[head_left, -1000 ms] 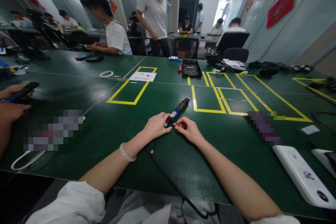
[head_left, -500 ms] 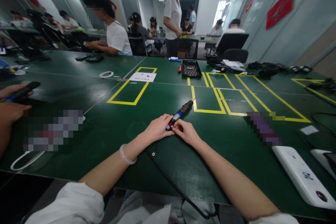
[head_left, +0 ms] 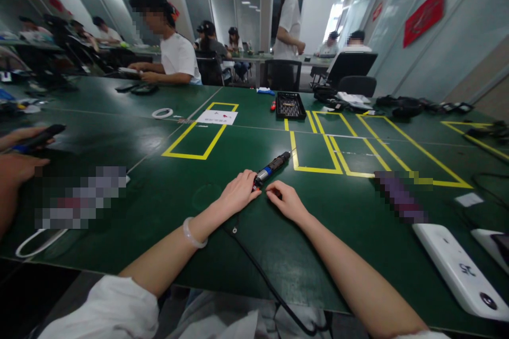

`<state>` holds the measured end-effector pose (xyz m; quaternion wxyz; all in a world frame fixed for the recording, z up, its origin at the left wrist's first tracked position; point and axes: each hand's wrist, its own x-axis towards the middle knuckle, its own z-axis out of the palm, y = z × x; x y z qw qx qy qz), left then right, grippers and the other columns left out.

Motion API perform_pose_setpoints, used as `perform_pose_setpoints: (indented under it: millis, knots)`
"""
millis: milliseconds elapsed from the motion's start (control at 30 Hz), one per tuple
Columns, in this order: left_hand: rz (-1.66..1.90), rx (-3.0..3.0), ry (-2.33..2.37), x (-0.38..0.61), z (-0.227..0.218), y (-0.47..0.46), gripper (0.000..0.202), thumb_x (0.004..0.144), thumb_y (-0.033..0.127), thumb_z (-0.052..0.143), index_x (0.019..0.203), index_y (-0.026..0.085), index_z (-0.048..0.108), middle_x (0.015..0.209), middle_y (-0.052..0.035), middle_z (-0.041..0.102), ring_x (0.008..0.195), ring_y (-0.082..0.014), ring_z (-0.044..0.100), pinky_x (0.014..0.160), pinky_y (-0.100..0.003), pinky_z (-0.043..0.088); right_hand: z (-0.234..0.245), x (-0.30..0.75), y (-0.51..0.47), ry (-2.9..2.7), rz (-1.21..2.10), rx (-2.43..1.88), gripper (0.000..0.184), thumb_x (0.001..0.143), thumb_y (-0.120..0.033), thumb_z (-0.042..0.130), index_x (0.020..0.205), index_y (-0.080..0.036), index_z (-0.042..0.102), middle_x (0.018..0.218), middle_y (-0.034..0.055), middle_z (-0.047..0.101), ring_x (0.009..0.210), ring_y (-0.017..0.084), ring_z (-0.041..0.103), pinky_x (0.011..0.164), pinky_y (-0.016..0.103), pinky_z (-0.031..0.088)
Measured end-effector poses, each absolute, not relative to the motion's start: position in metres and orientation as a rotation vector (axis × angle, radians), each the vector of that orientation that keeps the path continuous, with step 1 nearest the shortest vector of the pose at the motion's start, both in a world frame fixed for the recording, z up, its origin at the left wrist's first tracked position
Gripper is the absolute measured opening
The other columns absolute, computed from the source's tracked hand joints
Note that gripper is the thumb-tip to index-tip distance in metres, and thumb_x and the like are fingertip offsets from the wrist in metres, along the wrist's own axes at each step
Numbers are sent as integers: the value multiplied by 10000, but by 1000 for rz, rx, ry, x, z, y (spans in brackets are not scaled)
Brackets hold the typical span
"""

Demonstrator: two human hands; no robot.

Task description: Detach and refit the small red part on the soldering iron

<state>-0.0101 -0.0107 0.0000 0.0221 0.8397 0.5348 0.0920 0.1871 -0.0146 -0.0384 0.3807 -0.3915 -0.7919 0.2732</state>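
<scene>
An electric screwdriver (head_left: 274,166), black with a blue and silver band, lies slanted on the green table, its thin bit pointing away to the right. My left hand (head_left: 238,193) is closed around its rear end, which the fingers partly hide; a black cord (head_left: 258,270) runs from there toward the table's front edge. Just right of that end, apart from the tool, rests my right hand (head_left: 289,202). Its thumb and forefinger are pinched together, and whatever may be between them is too small to make out.
Yellow tape (head_left: 318,169) outlines areas beyond the tool. A black tray (head_left: 290,106) of small parts stands at the back. On the right lies a white device (head_left: 457,270). Another person's hand (head_left: 24,164) holds a similar tool at left. A paper sheet (head_left: 218,117) lies behind.
My right hand has come off the screwdriver's rear end and moved slightly right. The left hand stays on the tool. A standing person in the background has moved to the right.
</scene>
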Motion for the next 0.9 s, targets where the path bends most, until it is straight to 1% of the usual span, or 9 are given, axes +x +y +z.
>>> perform_pose_setpoints:
  millis: [200, 433, 600, 733, 800, 900]
  knots:
    - [234, 2529, 1861, -48, 0, 12, 437, 879, 384, 538, 1250, 173, 443, 1225, -129, 494, 1044, -252, 541, 849, -357, 473, -38, 190, -14, -2048, 688, -1009, 87, 896, -187, 527, 900, -188, 614, 831, 16, 609, 739, 137, 572, 685, 244, 435]
    - [172, 2185, 2220, -140, -9, 61, 458, 881, 393, 510, 1283, 175, 467, 1293, -153, 466, 1141, -289, 515, 919, -378, 444, -38, 191, -13, -2060, 691, -1012, 90, 900, -200, 526, 884, -192, 615, 830, 17, 612, 740, 138, 571, 686, 245, 434]
    - [171, 2006, 2384, -202, -14, 76, 490, 881, 394, 527, 1318, 184, 460, 1326, -156, 453, 1113, -284, 523, 909, -366, 441, -39, 193, -13, -2083, 667, -1015, 88, 901, -196, 527, 878, -190, 611, 828, 17, 607, 750, 140, 560, 693, 246, 427]
    - [216, 1990, 2474, -219, -13, 70, 477, 882, 380, 544, 1303, 166, 474, 1358, -165, 433, 1093, -295, 524, 884, -392, 452, -39, 194, -12, -2096, 663, -1025, 84, 900, -194, 531, 869, -189, 609, 818, 16, 603, 749, 141, 553, 691, 245, 423]
    - [256, 1991, 2548, -216, -10, 66, 486, 846, 389, 597, 1267, 169, 494, 1342, -166, 445, 1089, -310, 528, 866, -399, 463, -38, 195, -12, -2101, 661, -1028, 84, 900, -192, 533, 869, -188, 612, 817, 17, 604, 749, 141, 552, 692, 246, 423]
    - [304, 1956, 2649, -205, -4, 60, 495, 774, 371, 677, 1190, 158, 513, 1235, -176, 508, 1070, -320, 541, 829, -391, 481, -37, 195, -13, -2104, 659, -1028, 84, 900, -193, 536, 873, -191, 616, 820, 19, 607, 759, 145, 554, 693, 247, 422]
